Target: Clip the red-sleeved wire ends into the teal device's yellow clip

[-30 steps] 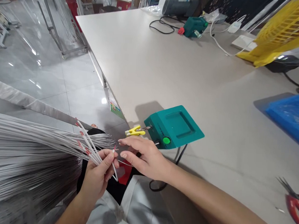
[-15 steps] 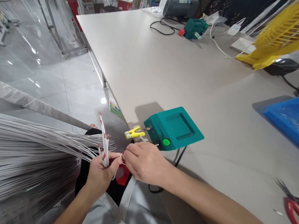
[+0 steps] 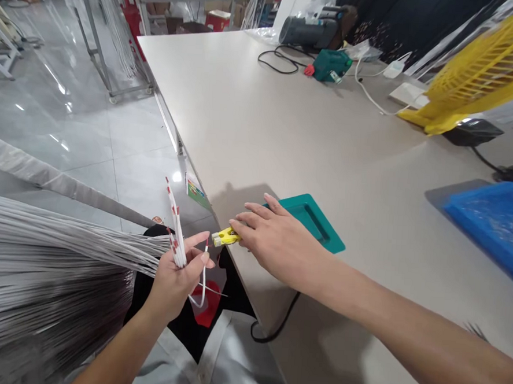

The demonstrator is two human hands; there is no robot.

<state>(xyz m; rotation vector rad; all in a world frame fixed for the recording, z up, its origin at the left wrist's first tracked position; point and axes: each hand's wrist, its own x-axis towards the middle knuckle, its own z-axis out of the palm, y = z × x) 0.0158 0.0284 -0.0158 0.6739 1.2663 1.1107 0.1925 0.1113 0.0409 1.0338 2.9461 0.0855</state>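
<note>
My left hand (image 3: pixel 175 282) is closed round a bundle of thin white wires (image 3: pixel 176 233) with red ends, which stand upright. Its thumb and fingers also pinch one white wire (image 3: pixel 204 278), which curves below the hand and has its red tip pointing up near the clip. A yellow spring clip (image 3: pixel 225 236) sticks out over the table edge from a teal device (image 3: pixel 313 216). My right hand (image 3: pixel 275 234) lies over the device, its index finger on the rear of the clip and the other fingers stretched out. Its thumb is hidden, as is most of the device.
A large mass of long white wires (image 3: pixel 62 244) hangs at my left beside a wrapped rail (image 3: pixel 66 177). On the table (image 3: pixel 226 115) are a blue tray (image 3: pixel 493 221), a yellow fan (image 3: pixel 476 72), a second teal device (image 3: pixel 331 65) and a grey motor (image 3: pixel 307 32).
My right hand has left the single wire by my left hand and moved up and right onto the clip. The left hand keeps the bundle and the wire, whose red tip now shows.
</note>
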